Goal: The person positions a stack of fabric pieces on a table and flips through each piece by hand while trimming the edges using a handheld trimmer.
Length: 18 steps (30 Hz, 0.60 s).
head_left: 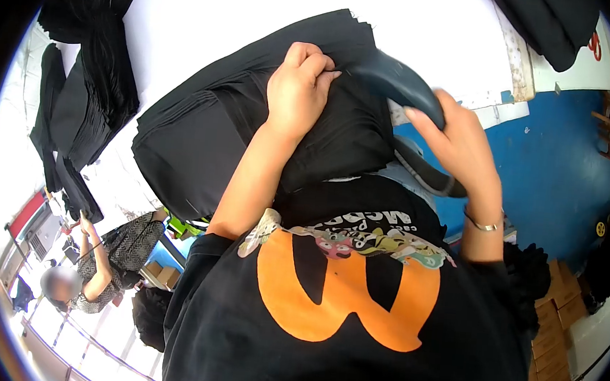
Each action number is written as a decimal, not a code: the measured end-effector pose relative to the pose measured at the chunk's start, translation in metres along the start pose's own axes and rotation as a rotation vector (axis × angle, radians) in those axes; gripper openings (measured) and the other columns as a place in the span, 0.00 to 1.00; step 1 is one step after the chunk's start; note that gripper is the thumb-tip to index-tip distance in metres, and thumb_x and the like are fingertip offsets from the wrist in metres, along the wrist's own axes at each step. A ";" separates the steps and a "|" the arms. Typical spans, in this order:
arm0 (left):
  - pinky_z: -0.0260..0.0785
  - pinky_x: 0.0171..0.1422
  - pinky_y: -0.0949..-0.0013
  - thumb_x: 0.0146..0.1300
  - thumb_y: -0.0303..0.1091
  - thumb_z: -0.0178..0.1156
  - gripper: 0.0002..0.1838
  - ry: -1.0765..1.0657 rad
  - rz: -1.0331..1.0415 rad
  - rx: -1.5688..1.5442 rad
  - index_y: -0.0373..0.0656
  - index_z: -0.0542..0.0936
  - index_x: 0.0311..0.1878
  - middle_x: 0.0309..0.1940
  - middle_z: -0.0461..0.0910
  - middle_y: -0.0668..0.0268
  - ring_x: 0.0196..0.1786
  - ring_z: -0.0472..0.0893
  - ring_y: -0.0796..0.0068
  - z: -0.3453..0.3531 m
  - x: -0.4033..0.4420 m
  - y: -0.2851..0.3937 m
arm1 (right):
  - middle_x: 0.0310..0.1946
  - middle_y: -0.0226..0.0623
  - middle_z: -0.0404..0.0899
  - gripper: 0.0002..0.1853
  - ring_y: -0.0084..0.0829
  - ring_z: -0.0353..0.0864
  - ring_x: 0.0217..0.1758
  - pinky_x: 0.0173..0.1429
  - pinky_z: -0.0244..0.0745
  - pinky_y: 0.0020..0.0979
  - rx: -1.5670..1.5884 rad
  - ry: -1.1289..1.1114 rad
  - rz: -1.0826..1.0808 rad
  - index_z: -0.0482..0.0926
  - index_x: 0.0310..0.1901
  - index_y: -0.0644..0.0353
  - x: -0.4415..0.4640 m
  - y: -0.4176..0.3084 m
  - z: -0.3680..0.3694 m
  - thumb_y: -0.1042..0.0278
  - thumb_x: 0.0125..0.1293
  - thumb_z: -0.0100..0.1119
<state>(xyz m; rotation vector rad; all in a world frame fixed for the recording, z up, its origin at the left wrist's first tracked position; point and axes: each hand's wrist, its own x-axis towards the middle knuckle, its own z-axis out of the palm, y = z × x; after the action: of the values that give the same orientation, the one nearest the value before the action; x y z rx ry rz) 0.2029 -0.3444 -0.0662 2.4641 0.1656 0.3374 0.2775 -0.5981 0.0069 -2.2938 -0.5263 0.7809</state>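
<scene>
A thick stack of folded black fabric (202, 132) lies across the front of the white table (433, 21). My left hand (302, 90) rests on the stack near its top edge, fingers curled and pinching the upper black cloth. On the other side, my right hand (460, 131) is wrapped round the end of a dark, curved, smooth object (403, 83), slightly blurred, whose far end reaches over the fabric. Just below it, a dark curved strip (428, 173) sits beside the stack's edge, close to my right wrist.
More black fabric hangs at the table's far left (98, 88), and another dark piece (554, 27) lies at the upper right. A person (102, 268) in patterned clothing is at the lower left. Brown cardboard boxes (555, 339) stand at the right on the floor.
</scene>
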 end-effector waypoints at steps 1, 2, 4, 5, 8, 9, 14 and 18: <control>0.78 0.40 0.64 0.56 0.27 0.75 0.09 -0.014 -0.012 0.023 0.41 0.84 0.39 0.43 0.82 0.66 0.36 0.83 0.64 -0.001 0.004 0.003 | 0.25 0.49 0.82 0.25 0.44 0.84 0.26 0.35 0.76 0.38 0.087 0.032 0.009 0.80 0.44 0.67 0.012 -0.009 0.004 0.45 0.72 0.64; 0.77 0.40 0.64 0.56 0.27 0.75 0.09 -0.031 -0.027 0.051 0.41 0.84 0.37 0.43 0.82 0.66 0.36 0.83 0.64 -0.006 0.007 0.005 | 0.24 0.48 0.82 0.25 0.43 0.83 0.26 0.35 0.76 0.38 0.179 0.060 0.016 0.80 0.45 0.67 0.019 -0.014 0.007 0.45 0.72 0.64; 0.75 0.45 0.62 0.59 0.30 0.73 0.06 -0.086 0.222 0.321 0.42 0.85 0.35 0.39 0.82 0.67 0.36 0.83 0.59 -0.033 0.009 0.018 | 0.23 0.47 0.81 0.25 0.42 0.83 0.25 0.35 0.76 0.38 0.163 0.105 0.009 0.80 0.45 0.67 0.018 -0.011 0.012 0.45 0.72 0.64; 0.74 0.46 0.62 0.61 0.31 0.73 0.05 -0.206 0.261 0.349 0.42 0.86 0.36 0.36 0.83 0.67 0.36 0.83 0.58 -0.051 0.008 0.026 | 0.23 0.47 0.81 0.25 0.43 0.82 0.25 0.35 0.76 0.38 0.142 0.089 0.000 0.80 0.44 0.67 0.007 -0.006 0.009 0.45 0.72 0.64; 0.74 0.45 0.62 0.64 0.35 0.71 0.07 -0.349 0.218 0.208 0.42 0.86 0.38 0.30 0.82 0.67 0.36 0.83 0.58 -0.053 0.004 0.012 | 0.23 0.49 0.80 0.26 0.43 0.82 0.26 0.35 0.75 0.38 0.077 0.066 -0.024 0.80 0.43 0.68 -0.009 0.014 0.001 0.45 0.72 0.64; 0.74 0.44 0.63 0.65 0.37 0.71 0.09 -0.379 0.144 0.038 0.42 0.86 0.38 0.27 0.81 0.67 0.36 0.83 0.58 -0.046 0.002 0.005 | 0.24 0.49 0.80 0.26 0.44 0.82 0.27 0.35 0.75 0.38 0.071 0.033 0.036 0.80 0.43 0.68 -0.005 0.010 -0.001 0.45 0.72 0.64; 0.79 0.46 0.59 0.55 0.33 0.77 0.17 -0.089 -0.004 0.049 0.43 0.83 0.47 0.46 0.79 0.61 0.45 0.83 0.55 0.001 0.010 0.007 | 0.25 0.51 0.80 0.27 0.45 0.82 0.28 0.36 0.76 0.38 0.237 0.072 0.069 0.81 0.44 0.69 0.019 -0.004 0.006 0.45 0.72 0.65; 0.76 0.50 0.58 0.54 0.32 0.77 0.16 -0.080 -0.096 0.019 0.44 0.83 0.45 0.44 0.80 0.62 0.47 0.82 0.58 0.002 0.012 0.009 | 0.25 0.51 0.80 0.27 0.44 0.82 0.27 0.36 0.76 0.38 0.178 -0.021 0.044 0.81 0.44 0.68 -0.007 0.015 -0.006 0.44 0.72 0.64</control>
<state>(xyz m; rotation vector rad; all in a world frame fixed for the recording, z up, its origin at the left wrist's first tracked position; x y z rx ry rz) 0.2150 -0.3508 -0.0600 2.4737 0.2538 0.1970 0.2783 -0.6154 0.0032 -2.1414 -0.4002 0.8396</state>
